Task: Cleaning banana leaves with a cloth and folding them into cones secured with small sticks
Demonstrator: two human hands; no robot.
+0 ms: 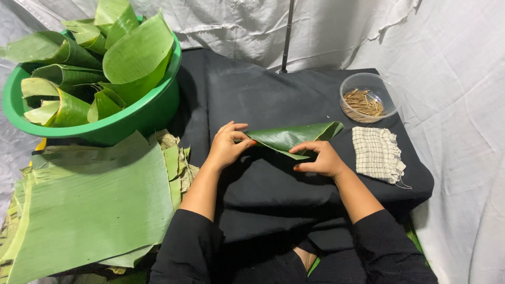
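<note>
Folding a banana leaf piece [292, 138] on the black cloth [263, 94], near the middle of the covered table. Left hand [227, 145] set at the leaf's pointed left end, wrist bent slightly, fingers curled and thumb stretched right to pinch the tip. Right hand [322, 159] laid palm down on the near edge of the leaf, fingers bent and pointing left, fingertips pressing the fold flat against the cloth. Both forearms bare, reaching forward from black sleeves and angled inward toward each other. Leaf doubled over itself into a long tapered shape, dark glossy side up, its wider end lifting a little toward the right.

Sitting at the far left, a green basin [131, 118] heaped with curled leaf pieces. Spread just below it, a stack of large flat leaves [94, 205], paler side up. Standing at the far right, a clear bowl [368, 97] holding thin brown sticks, and just in front of it a checked cloth [376, 153], folded, well apart from the right hand. Hung behind everything, white sheeting.
</note>
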